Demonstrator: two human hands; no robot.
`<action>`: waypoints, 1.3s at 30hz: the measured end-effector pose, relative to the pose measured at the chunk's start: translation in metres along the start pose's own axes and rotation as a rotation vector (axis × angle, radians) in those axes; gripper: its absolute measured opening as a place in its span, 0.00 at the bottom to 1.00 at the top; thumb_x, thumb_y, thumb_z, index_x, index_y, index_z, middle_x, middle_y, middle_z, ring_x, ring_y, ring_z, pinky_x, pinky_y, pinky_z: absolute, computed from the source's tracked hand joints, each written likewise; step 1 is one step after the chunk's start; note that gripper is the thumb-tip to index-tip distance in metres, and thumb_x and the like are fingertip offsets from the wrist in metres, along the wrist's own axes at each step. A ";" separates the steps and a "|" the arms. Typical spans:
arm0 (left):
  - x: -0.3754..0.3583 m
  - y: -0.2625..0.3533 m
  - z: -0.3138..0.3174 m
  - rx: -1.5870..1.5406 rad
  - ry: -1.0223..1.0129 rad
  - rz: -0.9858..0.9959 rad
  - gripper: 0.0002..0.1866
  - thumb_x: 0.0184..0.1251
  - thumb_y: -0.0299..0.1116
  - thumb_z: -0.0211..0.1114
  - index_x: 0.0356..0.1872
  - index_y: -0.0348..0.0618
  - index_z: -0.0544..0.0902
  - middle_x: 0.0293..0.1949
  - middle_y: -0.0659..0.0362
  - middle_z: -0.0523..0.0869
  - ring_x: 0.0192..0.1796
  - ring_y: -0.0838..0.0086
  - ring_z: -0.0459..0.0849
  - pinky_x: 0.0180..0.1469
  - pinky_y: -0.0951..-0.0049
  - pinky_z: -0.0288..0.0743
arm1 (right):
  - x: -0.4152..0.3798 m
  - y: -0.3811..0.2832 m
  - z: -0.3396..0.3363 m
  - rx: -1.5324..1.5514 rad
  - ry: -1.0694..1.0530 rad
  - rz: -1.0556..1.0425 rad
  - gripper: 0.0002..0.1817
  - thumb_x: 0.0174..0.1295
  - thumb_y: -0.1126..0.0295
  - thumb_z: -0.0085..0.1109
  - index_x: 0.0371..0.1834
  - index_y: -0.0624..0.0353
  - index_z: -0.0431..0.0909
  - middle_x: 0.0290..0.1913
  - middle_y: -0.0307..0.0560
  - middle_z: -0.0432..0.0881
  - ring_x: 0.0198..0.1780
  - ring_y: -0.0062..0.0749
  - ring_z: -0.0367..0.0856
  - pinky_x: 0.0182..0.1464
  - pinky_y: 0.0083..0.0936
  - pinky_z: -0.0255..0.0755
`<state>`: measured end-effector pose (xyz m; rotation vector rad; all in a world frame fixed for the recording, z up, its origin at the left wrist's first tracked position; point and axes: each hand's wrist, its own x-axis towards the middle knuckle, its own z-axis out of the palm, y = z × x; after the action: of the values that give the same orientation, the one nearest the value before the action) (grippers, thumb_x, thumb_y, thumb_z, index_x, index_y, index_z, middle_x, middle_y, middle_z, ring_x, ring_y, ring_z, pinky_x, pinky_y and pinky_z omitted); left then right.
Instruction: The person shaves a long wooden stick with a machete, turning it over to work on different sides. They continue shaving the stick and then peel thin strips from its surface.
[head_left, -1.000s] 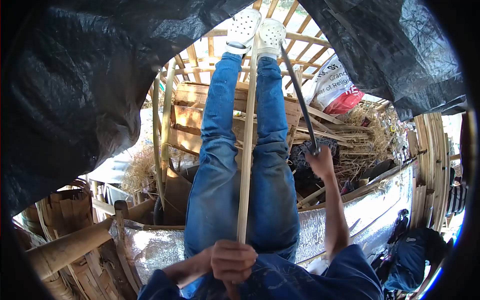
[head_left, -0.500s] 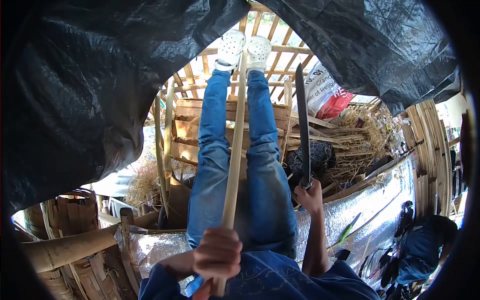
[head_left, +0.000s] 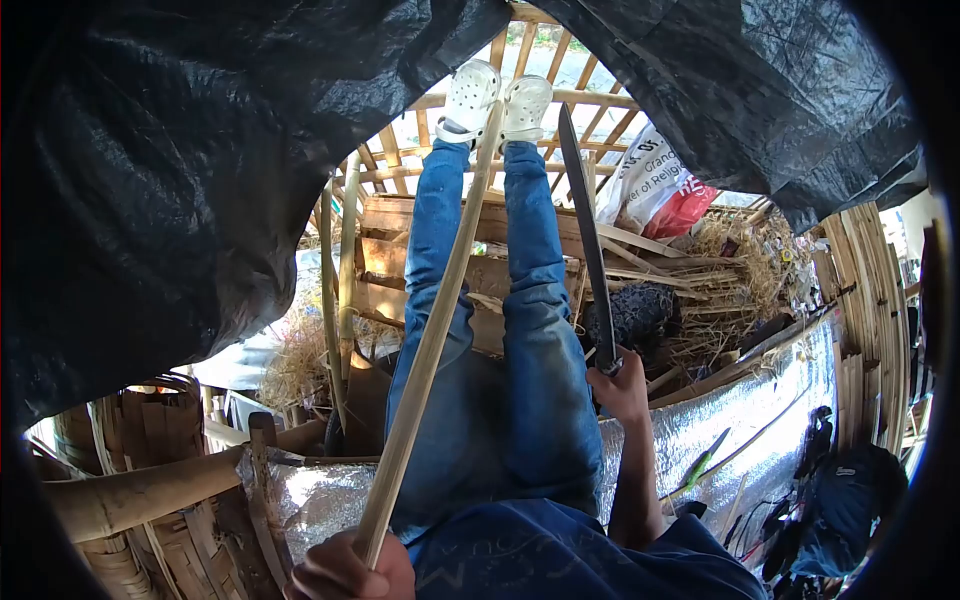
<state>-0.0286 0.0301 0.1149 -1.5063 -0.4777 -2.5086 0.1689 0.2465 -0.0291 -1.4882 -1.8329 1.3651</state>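
Now your left hand [head_left: 345, 572] clenches the near end of the bamboo strip [head_left: 430, 330], which slants over your jeans [head_left: 500, 380] toward the white shoes [head_left: 497, 98], probably to brace it. Right of the strip, your right hand [head_left: 620, 385] grips the long knife [head_left: 586, 235], blade raised. Farther right, a white sack [head_left: 655, 180] bulges, contents hidden.

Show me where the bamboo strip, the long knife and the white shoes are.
bamboo strip [head_left: 432, 330]: head view, middle of its length.
long knife [head_left: 584, 230]: head view, flat of the blade.
white shoes [head_left: 470, 92]: head view, top of the left-hand shoe.
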 end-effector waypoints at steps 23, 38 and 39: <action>0.032 0.012 -0.027 2.563 -0.174 0.925 0.15 0.75 0.45 0.46 0.27 0.54 0.67 0.21 0.72 0.64 0.19 0.83 0.61 0.25 0.76 0.57 | 0.005 -0.054 -0.004 -0.262 -0.156 -0.123 0.12 0.44 0.70 0.62 0.29 0.67 0.77 0.20 0.52 0.79 0.25 0.39 0.83 0.31 0.30 0.74; 0.014 0.034 -0.054 2.737 -0.650 1.093 0.09 0.71 0.43 0.54 0.31 0.57 0.72 0.32 0.71 0.74 0.34 0.79 0.75 0.35 0.70 0.64 | 0.094 -0.076 0.055 -0.437 -0.292 -0.659 0.08 0.49 0.68 0.59 0.30 0.59 0.79 0.23 0.57 0.80 0.28 0.55 0.80 0.34 0.39 0.76; 0.011 0.032 -0.055 2.740 -0.643 1.090 0.09 0.71 0.43 0.54 0.31 0.57 0.72 0.32 0.71 0.74 0.34 0.79 0.75 0.35 0.70 0.64 | 0.106 -0.077 0.052 -0.478 -0.255 -0.652 0.08 0.49 0.68 0.59 0.30 0.60 0.78 0.23 0.58 0.79 0.28 0.55 0.80 0.34 0.39 0.76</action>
<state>-0.0694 -0.0197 0.1063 -0.4142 -1.3414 0.5120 0.0529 0.3240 -0.0120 -0.7693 -2.6257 0.8539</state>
